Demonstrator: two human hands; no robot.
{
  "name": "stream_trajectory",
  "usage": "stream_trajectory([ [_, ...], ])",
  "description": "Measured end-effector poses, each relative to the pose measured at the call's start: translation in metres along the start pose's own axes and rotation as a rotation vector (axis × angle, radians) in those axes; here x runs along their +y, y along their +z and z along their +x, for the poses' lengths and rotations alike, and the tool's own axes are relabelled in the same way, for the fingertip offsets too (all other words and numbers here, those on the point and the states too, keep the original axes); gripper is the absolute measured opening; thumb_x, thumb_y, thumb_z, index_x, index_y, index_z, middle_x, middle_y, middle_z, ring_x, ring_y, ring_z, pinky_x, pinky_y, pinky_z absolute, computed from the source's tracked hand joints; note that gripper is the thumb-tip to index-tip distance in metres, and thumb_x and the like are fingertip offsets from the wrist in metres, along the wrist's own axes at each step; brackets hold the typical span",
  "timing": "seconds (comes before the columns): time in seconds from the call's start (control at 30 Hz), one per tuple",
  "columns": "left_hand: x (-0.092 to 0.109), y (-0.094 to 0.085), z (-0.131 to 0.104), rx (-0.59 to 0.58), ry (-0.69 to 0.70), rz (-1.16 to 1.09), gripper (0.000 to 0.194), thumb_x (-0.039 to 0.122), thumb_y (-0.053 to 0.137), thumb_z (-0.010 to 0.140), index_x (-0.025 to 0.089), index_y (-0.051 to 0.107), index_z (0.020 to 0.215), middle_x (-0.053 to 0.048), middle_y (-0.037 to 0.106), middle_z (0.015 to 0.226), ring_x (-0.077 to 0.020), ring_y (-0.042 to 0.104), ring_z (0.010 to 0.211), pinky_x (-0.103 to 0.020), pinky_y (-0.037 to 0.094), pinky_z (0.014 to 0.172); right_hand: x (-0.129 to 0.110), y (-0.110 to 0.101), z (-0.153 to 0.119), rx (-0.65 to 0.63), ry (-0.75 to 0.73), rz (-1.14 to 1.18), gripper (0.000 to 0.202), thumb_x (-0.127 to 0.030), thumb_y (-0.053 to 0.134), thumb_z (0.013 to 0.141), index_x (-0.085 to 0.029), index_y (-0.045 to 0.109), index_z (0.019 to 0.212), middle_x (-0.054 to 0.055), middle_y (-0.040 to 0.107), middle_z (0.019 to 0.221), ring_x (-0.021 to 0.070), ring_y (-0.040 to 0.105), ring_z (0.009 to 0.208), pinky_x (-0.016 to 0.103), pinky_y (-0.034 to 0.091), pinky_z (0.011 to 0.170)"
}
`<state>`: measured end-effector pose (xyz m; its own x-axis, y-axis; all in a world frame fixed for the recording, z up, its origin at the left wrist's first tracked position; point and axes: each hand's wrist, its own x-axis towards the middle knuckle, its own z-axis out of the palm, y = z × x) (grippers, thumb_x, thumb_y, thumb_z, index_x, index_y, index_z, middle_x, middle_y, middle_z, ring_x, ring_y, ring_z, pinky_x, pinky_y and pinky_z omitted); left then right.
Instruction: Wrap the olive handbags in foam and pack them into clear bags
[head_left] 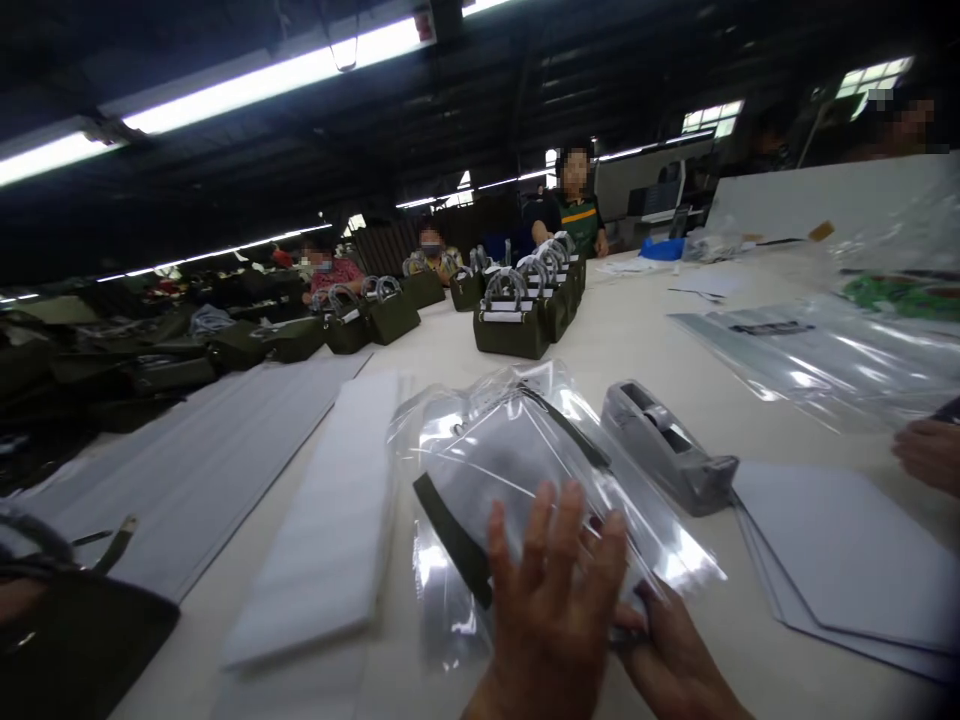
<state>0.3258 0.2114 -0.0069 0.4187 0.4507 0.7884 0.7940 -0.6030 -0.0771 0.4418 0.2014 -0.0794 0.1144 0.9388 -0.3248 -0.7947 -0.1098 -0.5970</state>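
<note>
A clear plastic bag (517, 440) lies on the table in front of me, with a dark green handbag wrapped in white sheeting inside. My left hand (555, 590) rests flat on the bag, its fingers outstretched and spread. Close beside it, my right hand (671, 645) pinches the near right edge of the plastic; its fingertips are partly hidden. Just beyond that hand stands a grey tape dispenser (667, 450).
White foam sheets (322, 530) lie left of the bag, white cards (847, 550) to the right. Dark green handbags (510, 330) stand in rows farther back. Clear plastic bags (847, 350) lie far right. Another person's hand (930, 450) reaches in; a green handbag (90, 640) is near left.
</note>
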Motion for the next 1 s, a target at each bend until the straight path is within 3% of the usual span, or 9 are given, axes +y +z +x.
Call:
stream_trajectory([
  [0.1,-0.041,-0.002,-0.053,-0.003,-0.369,0.175,0.058,0.025,0.053,0.081,0.016,0.031,0.133,-0.019,0.037,0.135,-0.0337,0.035,0.124,-0.057,0.028,0.098,-0.009,-0.003,0.002,0.091,0.154,0.230,0.025,-0.017,0.063,0.070,-0.019,0.057,0.094,0.009,0.059,0.108,0.0229,0.057,0.102,0.008,0.032,0.031],
  [0.17,-0.058,0.002,-0.084,-0.077,-0.615,0.125,0.068,0.034,0.051,0.082,0.014,0.019,0.138,-0.021,0.035,0.135,-0.0328,0.035,0.124,-0.052,0.036,0.095,-0.014,-0.002,0.004,0.170,0.202,0.369,0.022,-0.011,0.058,0.073,-0.019,0.056,0.093,0.010,0.057,0.114,0.0263,0.054,0.107,0.008,0.032,0.031],
  [0.23,-0.062,0.009,-0.106,-0.166,-0.735,-0.010,0.075,0.043,0.051,0.080,0.013,0.014,0.138,-0.020,0.037,0.134,-0.0302,0.038,0.123,-0.046,0.042,0.092,-0.017,0.001,0.007,0.189,0.206,0.430,0.019,-0.007,0.050,0.077,-0.018,0.055,0.091,0.010,0.055,0.116,0.0282,0.052,0.109,0.009,0.032,0.030],
  [0.37,-0.061,0.026,-0.119,-0.173,-0.752,-0.078,0.056,0.042,0.047,0.084,0.015,0.030,0.130,-0.015,0.053,0.119,-0.0219,0.057,0.102,-0.034,0.051,0.078,-0.016,0.006,0.011,0.204,0.211,0.489,0.021,-0.010,0.037,0.086,-0.017,0.056,0.093,0.010,0.057,0.112,0.0287,0.052,0.109,0.009,0.031,0.028],
  [0.47,-0.066,0.035,-0.115,-0.111,-0.742,-0.006,0.024,0.031,0.034,0.091,0.016,0.052,0.097,-0.007,0.063,0.084,-0.0145,0.061,0.068,-0.026,0.048,0.059,-0.014,0.009,0.014,0.196,0.238,0.534,0.023,-0.013,0.032,0.090,-0.017,0.055,0.092,0.010,0.058,0.110,0.0271,0.052,0.109,0.009,0.031,0.028],
  [0.63,-0.062,0.026,-0.123,-0.159,-0.576,-0.043,0.033,0.030,0.036,0.090,0.019,0.047,0.060,0.001,0.050,0.055,-0.0115,0.048,0.050,-0.023,0.037,0.051,-0.017,0.017,0.026,0.225,0.273,0.616,0.025,-0.012,0.030,0.091,-0.015,0.054,0.099,0.010,0.059,0.106,0.0227,0.053,0.108,0.006,0.033,0.029],
  [0.83,-0.061,0.001,-0.155,-0.130,-0.662,-0.008,0.035,0.035,0.036,0.089,0.020,0.043,0.058,0.003,0.041,0.052,-0.0116,0.043,0.048,-0.024,0.033,0.051,-0.013,0.026,0.035,0.241,0.238,0.631,0.023,-0.009,0.034,0.090,-0.012,0.053,0.102,0.012,0.058,0.110,0.0252,0.051,0.110,0.005,0.032,0.028],
  [0.93,-0.065,0.007,-0.151,-0.060,-0.898,-0.093,0.030,0.047,0.041,0.084,0.020,0.052,0.077,0.000,0.053,0.068,-0.0145,0.053,0.061,-0.025,0.041,0.058,-0.004,0.034,0.032,0.248,0.293,0.691,0.022,-0.010,0.036,0.090,-0.014,0.053,0.103,0.010,0.058,0.110,0.0233,0.052,0.110,0.004,0.034,0.031],
  [1.0,-0.070,0.013,-0.142,-0.044,-1.111,-0.149,0.043,0.054,0.047,0.077,0.017,0.051,0.099,-0.006,0.058,0.088,-0.0190,0.057,0.074,-0.029,0.045,0.064,0.001,0.040,0.028,0.246,0.324,0.712,0.022,-0.010,0.037,0.090,-0.016,0.054,0.103,0.009,0.058,0.111,0.0227,0.051,0.111,0.005,0.035,0.032],
])
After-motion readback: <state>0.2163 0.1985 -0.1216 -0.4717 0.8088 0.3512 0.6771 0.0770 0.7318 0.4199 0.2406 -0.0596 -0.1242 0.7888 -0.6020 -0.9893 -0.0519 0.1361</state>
